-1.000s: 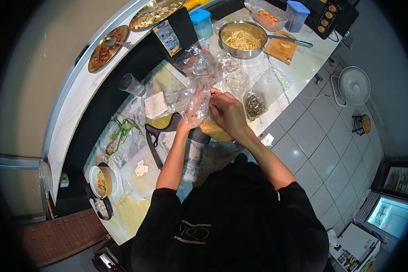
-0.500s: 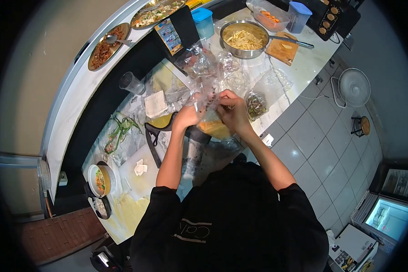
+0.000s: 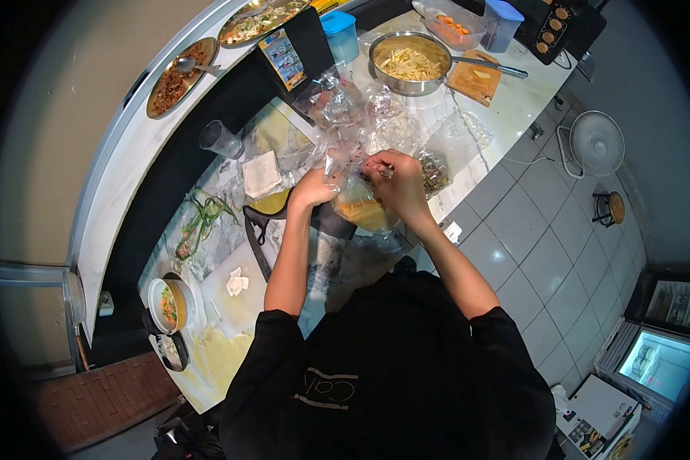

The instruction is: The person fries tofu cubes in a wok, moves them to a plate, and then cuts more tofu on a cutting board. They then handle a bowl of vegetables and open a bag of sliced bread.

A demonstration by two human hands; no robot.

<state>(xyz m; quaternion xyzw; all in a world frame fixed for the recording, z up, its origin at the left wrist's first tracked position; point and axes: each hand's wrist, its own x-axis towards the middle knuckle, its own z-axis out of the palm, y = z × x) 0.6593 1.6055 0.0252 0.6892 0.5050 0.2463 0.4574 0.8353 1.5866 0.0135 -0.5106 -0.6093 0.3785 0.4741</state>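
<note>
Both my hands are over the counter among crinkled clear plastic bags. My left hand is closed on a clear plastic bag, whose film covers part of the fingers. Opposite it, my right hand pinches the same plastic, thumb and fingers together. Just below and between the hands lies a yellow item in clear film; its kind is unclear. A bag of dark greenish pieces sits right beside my right hand. Left of my left hand is a white square block, its kind unclear.
A steel pan of pale cut strips and a wooden board stand at the back. A clear cup, green leaves, a white cutting board and a bowl are left. The counter's right edge drops to the tiled floor.
My right hand has turned and shifted slightly right, now covering part of the bag of greenish pieces. My left hand stays nearly in place, and the view has shifted slightly.
</note>
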